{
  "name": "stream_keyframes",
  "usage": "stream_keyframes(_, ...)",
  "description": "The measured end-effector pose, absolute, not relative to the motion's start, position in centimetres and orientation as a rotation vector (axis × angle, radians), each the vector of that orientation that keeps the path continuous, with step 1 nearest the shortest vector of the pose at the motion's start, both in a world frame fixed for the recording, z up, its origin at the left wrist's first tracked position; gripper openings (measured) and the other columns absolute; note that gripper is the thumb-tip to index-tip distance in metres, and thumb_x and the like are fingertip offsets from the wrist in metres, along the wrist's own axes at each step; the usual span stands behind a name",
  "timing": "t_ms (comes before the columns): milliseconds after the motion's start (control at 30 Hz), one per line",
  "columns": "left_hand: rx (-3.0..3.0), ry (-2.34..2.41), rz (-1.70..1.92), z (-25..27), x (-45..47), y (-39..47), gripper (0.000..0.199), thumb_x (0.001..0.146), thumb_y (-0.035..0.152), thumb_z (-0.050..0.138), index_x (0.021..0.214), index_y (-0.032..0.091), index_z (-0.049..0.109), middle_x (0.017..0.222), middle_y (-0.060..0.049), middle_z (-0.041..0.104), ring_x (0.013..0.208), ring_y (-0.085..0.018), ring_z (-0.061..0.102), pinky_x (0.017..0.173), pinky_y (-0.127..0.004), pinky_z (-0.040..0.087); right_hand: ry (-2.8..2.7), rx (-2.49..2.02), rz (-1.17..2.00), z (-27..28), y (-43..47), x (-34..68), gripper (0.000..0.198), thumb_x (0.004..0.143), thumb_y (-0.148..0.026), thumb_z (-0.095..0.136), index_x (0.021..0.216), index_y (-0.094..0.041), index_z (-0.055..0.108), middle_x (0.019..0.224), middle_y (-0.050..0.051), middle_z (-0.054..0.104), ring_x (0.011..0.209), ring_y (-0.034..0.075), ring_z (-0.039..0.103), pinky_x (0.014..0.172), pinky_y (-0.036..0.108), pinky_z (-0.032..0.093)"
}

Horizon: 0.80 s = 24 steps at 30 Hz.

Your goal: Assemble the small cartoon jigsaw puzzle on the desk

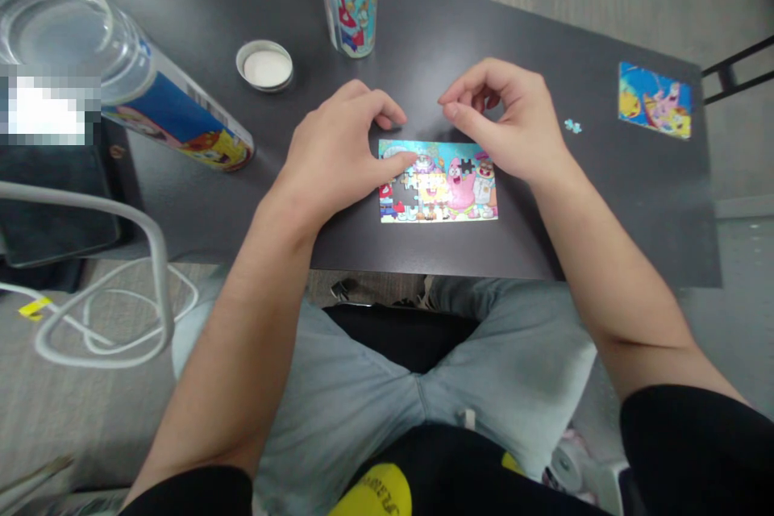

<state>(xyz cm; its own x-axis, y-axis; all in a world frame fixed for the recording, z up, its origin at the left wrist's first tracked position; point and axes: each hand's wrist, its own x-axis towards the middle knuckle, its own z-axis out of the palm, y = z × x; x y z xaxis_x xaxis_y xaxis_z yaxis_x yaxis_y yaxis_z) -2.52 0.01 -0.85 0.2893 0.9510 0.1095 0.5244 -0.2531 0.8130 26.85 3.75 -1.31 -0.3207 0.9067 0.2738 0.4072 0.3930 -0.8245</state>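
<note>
- The jigsaw puzzle (451,197) lies flat on the dark table (472,24), its long sides running from 9 to 3 o'clock; two gaps show inside its outline, one toward its 9 o'clock end, a smaller one toward 2.
- A narrow strip of tabletop at 6 o'clock separates the puzzle from the table's near edge, with the person's legs beyond.
- The left hand (339,141) comes over the puzzle's 9 o'clock end, thumb laid across its upper left part, index finger well apart from the thumb.
- The right hand (513,117) is by the puzzle's upper right corner, thumb and index fingertips drawn together; whether a piece sits between them I cannot tell.
- At 12 o'clock a gap runs between the two hands, leading to the table's far edge.
- Small loose pieces (572,126) lie at 2 o'clock, near the right wrist.
- Farther that way, a picture card (656,99) lies close to the table's right edge.
- A round lid (264,68) lies at 10 o'clock, well apart from the left hand.
- A canister (356,16) stands at 11 o'clock; a larger tube (187,117) fills the side between 9 and 10, bounding room there.
</note>
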Motion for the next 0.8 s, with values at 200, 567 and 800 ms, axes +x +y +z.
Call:
stream_keyframes(200,1.857,1.301,0.842,-0.9,-2.6,0.1,0.037,0.076,0.04,0.111,0.103,0.037,0.086,0.121,-0.007,0.084,0.11,-0.036,0.076,0.09,-0.053,0.065,-1.934,-1.034,0.825,-2.4,5.0,27.9,0.057,0.109,-0.089,0.097,0.115,-0.033,0.091,0.094,0.005,0.08,0.089,0.025,0.057,0.088,0.047,0.054)
stream_keyframes(567,1.91,1.388,0.877,-1.9,-2.4,0.4,0.027,0.089,0.041,0.103,0.114,0.037,0.092,0.12,-0.005,0.087,0.085,-0.026,0.067,0.083,-0.05,0.06,-1.725,-1.078,0.542,0.5,6.8,33.2,0.034,0.103,-0.086,0.103,0.111,-0.054,0.096,0.094,0.0,0.084,0.087,0.033,0.062,0.08,0.053,0.044)
stream_keyframes(800,1.932,1.377,0.953,-2.4,-2.6,0.7,0.034,0.082,0.039,0.108,0.113,0.036,0.093,0.115,-0.004,0.086,0.08,-0.024,0.062,0.076,-0.046,0.053,-1.785,-1.216,0.649,0.0,8.2,38.2,0.071,0.079,-0.094,0.116,0.097,-0.029,0.093,0.075,-0.003,0.074,0.069,0.017,0.048,0.067,0.043,0.033)
